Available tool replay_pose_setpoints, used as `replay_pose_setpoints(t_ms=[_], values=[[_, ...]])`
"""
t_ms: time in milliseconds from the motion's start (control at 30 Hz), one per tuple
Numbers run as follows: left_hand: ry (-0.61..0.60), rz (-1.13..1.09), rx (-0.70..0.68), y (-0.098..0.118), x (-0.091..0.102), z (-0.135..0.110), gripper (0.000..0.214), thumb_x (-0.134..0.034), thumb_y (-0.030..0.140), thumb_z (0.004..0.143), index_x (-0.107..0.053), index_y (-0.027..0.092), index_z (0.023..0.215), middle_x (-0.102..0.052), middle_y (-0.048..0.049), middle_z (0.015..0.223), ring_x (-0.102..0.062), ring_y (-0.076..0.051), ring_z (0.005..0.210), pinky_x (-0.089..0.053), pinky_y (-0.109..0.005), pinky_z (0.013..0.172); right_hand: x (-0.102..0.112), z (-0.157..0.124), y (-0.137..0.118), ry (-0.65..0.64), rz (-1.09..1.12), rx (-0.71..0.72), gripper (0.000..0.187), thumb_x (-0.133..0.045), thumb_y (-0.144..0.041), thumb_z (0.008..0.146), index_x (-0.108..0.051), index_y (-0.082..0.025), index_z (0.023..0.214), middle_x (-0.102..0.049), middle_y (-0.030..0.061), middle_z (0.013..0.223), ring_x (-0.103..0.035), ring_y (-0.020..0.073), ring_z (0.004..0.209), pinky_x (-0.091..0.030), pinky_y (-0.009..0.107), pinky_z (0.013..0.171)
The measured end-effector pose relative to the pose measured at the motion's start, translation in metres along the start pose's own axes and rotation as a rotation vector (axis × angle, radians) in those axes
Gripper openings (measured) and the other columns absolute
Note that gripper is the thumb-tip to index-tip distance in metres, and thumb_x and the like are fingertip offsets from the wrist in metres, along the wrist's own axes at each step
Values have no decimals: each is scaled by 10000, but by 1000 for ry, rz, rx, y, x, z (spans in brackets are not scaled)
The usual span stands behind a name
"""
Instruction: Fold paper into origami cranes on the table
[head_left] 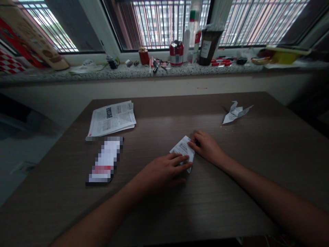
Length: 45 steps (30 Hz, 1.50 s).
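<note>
Folded printed paper (182, 147) on a brown wood-grain table (159, 115), near its middle: the left hand (167, 168) lies over the lower part, fingers extended and slightly apart; the right hand (207, 145) meets the right edge with its thumb, fingers curled, and whether they pinch the sheet cannot be told. The paper's print is too small to read. Far right, an origami crane (234, 113); left, a folded stack of printed sheets (113, 120) bearing a dark block, and a smartphone (106, 161), its screen pixelated. On the granite windowsill (133, 71), a red-and-silver drinks can (176, 53) and a dark plastic cup (207, 43) with an illegible white label (205, 49)
</note>
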<state>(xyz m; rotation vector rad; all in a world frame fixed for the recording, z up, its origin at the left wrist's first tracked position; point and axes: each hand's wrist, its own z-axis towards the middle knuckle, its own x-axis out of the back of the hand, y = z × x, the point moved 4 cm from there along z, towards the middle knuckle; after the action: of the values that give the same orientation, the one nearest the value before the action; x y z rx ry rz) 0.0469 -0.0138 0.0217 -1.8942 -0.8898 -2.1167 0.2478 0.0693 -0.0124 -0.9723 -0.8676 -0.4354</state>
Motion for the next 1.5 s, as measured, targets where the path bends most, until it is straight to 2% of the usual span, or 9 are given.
replay_pose_setpoints(t_ms=[200, 567, 700, 900, 1500], values=[[9, -9, 18, -2, 1, -2, 547, -659, 400, 1010, -518, 283, 1526, -495, -114, 1573, -536, -342, 1379, -519, -505, 1086, -1, 0, 0, 5, -11, 14, 152, -653, -225, 967, -556, -225, 849, -602, 57, 905, -567, 235, 858, -436, 360, 767], [-35, 10, 59, -3, 1, -5, 576, -649, 432, 1011, -487, 312, 1551, -381, -152, 1646, -479, -384, 1435, -503, -543, 1096, -3, -1, 0, 9, -30, 12, 158, -652, -234, 972, -555, -224, 848, -594, 58, 910, -569, 238, 858, -433, 361, 772], [5, 15, 94, -3, 1, -10, 610, -667, 441, 996, -458, 369, 1564, -309, -134, 1683, -440, -402, 1461, -480, -566, 1111, -2, -1, -1, 12, -28, 12, 165, -648, -240, 976, -545, -227, 848, -591, 55, 905, -568, 239, 859, -436, 362, 771], [-7, 10, 91, -2, 3, -11, 588, -644, 438, 1008, -465, 358, 1562, -401, -124, 1636, -446, -378, 1453, -473, -546, 1122, -3, -2, 0, 5, -30, 15, 158, -652, -234, 972, -550, -222, 852, -595, 62, 914, -570, 242, 871, -441, 365, 784], [-87, 18, 126, -3, 7, -7, 581, -632, 456, 1013, -466, 358, 1561, -397, -89, 1647, -440, -357, 1461, -477, -526, 1129, -4, -3, -5, 18, -154, 39, 123, -619, -235, 995, -570, -207, 886, -614, 74, 924, -570, 247, 870, -437, 356, 776]])
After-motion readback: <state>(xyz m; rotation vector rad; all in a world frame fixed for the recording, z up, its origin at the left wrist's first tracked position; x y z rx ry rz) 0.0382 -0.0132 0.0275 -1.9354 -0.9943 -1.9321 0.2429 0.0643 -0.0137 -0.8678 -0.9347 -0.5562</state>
